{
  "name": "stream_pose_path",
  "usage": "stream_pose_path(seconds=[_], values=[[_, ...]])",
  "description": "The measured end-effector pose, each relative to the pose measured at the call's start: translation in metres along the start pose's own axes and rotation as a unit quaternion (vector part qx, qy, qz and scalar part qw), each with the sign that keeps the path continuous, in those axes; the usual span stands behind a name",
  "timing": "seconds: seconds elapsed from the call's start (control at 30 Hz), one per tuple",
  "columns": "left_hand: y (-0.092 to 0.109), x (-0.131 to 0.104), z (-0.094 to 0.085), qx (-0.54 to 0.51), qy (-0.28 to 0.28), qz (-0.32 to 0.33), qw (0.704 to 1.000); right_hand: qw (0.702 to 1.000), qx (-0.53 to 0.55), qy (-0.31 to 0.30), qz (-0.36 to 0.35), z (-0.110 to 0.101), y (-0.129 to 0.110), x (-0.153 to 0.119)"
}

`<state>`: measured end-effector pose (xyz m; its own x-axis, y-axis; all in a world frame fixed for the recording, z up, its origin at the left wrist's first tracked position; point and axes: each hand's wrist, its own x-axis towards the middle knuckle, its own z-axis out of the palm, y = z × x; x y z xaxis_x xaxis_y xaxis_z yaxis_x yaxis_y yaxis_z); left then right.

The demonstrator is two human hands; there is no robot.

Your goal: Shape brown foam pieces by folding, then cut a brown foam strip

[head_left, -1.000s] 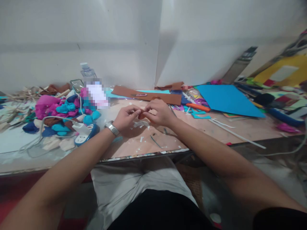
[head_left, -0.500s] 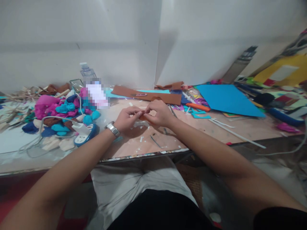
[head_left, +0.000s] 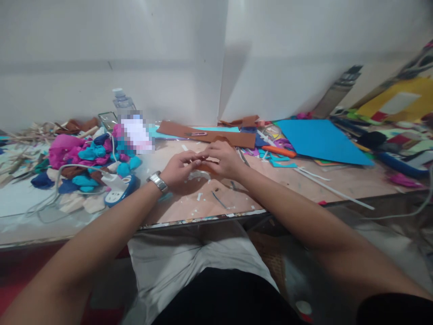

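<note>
My left hand and my right hand meet over the middle of the table, fingertips close together. Both pinch a small brown piece, which looks like paper or felt; most of it is hidden by the fingers. Just behind the right hand lies a long brown strip, with a red-handled craft knife resting on it. Small white scraps and a thin dark sliver are scattered on the tabletop in front of the hands.
Crumpled pink, blue and cream bundles crowd the left, beside a blue-and-white power strip with a cable. A phone leans near a clear bottle. On the right lie a blue sheet, an orange-handled tool and white strips.
The right hand's fingers have straightened a little, and its thumb has shifted slightly over the brown piece. My left hand stays nearly still. Nothing else has moved.
</note>
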<state>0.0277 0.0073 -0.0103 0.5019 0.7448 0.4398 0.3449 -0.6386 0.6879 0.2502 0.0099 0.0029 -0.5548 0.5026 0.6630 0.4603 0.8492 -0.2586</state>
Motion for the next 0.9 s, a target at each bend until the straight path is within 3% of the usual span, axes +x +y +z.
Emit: stream_pose_path(seconds=[0.23,0.37,0.73,0.9], values=[[-0.0025,-0.002,0.0051,-0.122,-0.023,-0.069,0.99,0.999,0.016,0.027,0.021,-0.004,-0.0015,0.001],[-0.003,-0.0016,0.0062,-0.149,-0.01,-0.073,0.986,0.999,0.016,0.033,0.037,-0.0069,-0.0029,0.0012],[-0.0011,-0.0019,0.007,0.007,-0.033,-0.033,0.999,0.999,0.009,0.025,0.048,-0.0049,-0.0023,0.001],[-0.0011,-0.0014,0.006,-0.005,0.029,-0.054,0.998,0.999,-0.02,-0.006,0.036,-0.0042,0.0016,0.0018]])
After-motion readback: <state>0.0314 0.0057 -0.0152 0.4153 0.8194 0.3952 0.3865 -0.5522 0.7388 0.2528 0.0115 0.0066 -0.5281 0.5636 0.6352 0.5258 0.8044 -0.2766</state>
